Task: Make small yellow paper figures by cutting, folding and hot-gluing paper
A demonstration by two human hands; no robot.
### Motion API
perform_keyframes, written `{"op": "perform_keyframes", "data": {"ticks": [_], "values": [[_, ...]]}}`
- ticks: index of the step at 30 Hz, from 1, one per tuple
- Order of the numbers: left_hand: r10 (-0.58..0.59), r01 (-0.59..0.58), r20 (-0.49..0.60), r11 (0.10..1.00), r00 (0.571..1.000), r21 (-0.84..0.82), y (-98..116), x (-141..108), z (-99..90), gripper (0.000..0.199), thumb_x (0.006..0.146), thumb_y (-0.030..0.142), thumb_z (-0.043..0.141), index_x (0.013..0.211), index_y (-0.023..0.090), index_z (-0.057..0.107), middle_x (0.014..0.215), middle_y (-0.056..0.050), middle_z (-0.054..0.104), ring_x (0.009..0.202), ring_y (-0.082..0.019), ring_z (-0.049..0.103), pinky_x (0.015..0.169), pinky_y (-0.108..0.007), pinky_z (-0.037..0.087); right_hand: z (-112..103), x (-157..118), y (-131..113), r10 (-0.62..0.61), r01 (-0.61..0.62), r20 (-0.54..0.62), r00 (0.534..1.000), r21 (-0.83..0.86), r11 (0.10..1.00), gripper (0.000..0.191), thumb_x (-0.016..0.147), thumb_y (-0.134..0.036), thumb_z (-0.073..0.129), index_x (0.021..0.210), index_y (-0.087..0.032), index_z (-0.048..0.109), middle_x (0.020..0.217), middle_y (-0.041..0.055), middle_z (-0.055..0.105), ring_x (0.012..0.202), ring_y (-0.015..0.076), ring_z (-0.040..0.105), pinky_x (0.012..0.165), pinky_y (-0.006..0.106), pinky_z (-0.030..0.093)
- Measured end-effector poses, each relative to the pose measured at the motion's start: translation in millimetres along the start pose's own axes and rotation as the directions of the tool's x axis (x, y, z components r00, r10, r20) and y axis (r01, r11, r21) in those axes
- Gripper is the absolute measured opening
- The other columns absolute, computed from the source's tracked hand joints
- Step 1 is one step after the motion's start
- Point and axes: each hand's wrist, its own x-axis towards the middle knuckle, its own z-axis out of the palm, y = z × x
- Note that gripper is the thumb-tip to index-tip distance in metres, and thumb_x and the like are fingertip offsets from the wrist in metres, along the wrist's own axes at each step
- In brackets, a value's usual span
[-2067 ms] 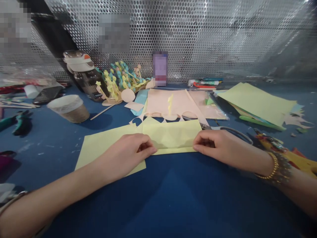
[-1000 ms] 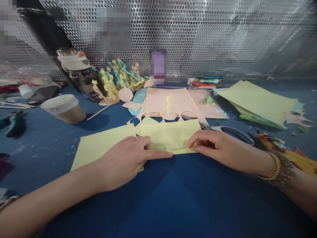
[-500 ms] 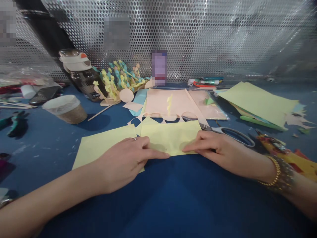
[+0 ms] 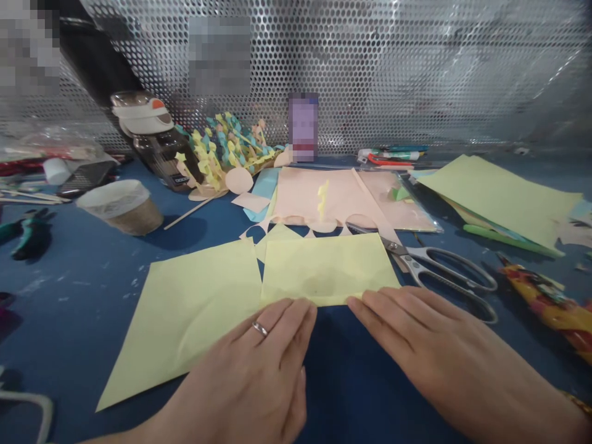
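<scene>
A yellow sheet of paper [image 4: 330, 265] lies crosswise in front of me, with a narrow fold along its near edge. My left hand [image 4: 263, 364] has its fingers together, their tips gripping that edge left of its middle; a ring is on one finger. At the right part of the same edge, the fingertips of my right hand [image 4: 430, 351] are closed on the paper. Both thumbs are mostly hidden. A second yellow sheet [image 4: 198, 302] lies flat to the left, partly beneath my left hand. Scissors [image 4: 444, 271] rest just beyond my right hand.
Pink paper [image 4: 319, 191] with cut-out scraps lies behind the sheet. Paper-star stalks [image 4: 231, 148], a dark bottle [image 4: 157, 142] and a lined cup [image 4: 123, 206] stand back left. Yellow sheets [image 4: 504, 197] are stacked at right. A phone [image 4: 303, 126] leans against the perforated metal wall.
Both hands have come nearer to me, onto the sheet's near edge, where a narrow fold now shows. More of the left sheet and the scissors is uncovered; the camera view has shifted slightly.
</scene>
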Motion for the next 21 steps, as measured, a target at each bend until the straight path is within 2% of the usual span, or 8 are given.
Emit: {"op": "perform_keyframes", "data": {"ticks": [3,6,11,15,21], "values": [[-0.006,0.006,0.015,1.000,1.000,0.004,0.7,0.8,1.2,0.045,0.083,0.023,0.039,0.123,0.014,0.056,0.120,-0.010,0.061,0.103,-0.021,0.057,0.085,-0.030,0.049,2.8,-0.5,-3.1,0.017,-0.017,0.006,1.000,0.019,1.000,0.047,0.074,0.001,0.036,0.111,-0.008,0.062,0.105,0.0120,0.067,0.094,0.0225,0.061,0.077,0.035,0.052],[-0.005,0.005,0.033,1.000,0.999,0.003,1.6,0.5,3.5,0.046,0.083,0.028,0.040,0.124,0.015,0.056,0.119,-0.010,0.062,0.104,-0.022,0.057,0.085,-0.031,0.049,5.2,1.5,-4.0,0.040,-0.041,0.030,0.999,0.053,0.998,0.048,0.074,-0.002,0.035,0.115,-0.010,0.061,0.104,0.0110,0.067,0.093,0.0218,0.062,0.075,0.034,0.053],[-0.041,0.044,0.091,0.999,0.995,-0.029,2.9,-0.3,9.0,0.050,0.082,0.032,0.043,0.130,0.019,0.050,0.120,-0.010,0.060,0.105,-0.024,0.055,0.087,-0.033,0.048,9.4,6.1,-7.6,0.075,-0.078,0.040,0.996,0.078,0.994,0.039,0.085,-0.015,0.036,0.114,-0.015,0.062,0.102,0.0094,0.067,0.093,0.0216,0.061,0.077,0.034,0.053],[-0.075,0.082,0.115,0.995,0.991,-0.055,4.8,2.2,8.8,0.052,0.081,0.033,0.045,0.132,0.021,0.047,0.118,-0.010,0.060,0.103,-0.024,0.056,0.085,-0.034,0.049,10.5,7.7,-10.8,0.136,-0.137,0.027,0.990,0.075,0.988,0.040,0.090,-0.029,0.034,0.118,-0.019,0.061,0.099,0.0091,0.067,0.089,0.0229,0.061,0.071,0.036,0.052],[-0.107,0.117,0.135,0.991,0.985,-0.066,3.9,10.5,4.2,0.051,0.081,0.032,0.045,0.131,0.023,0.049,0.111,-0.008,0.062,0.094,-0.023,0.058,0.077,-0.033,0.051,9.7,10.5,-13.3,0.171,-0.172,0.026,0.985,0.084,0.981,0.041,0.092,-0.030,0.031,0.117,-0.020,0.062,0.095,0.0091,0.068,0.084,0.0226,0.061,0.066,0.035,0.051]]}}
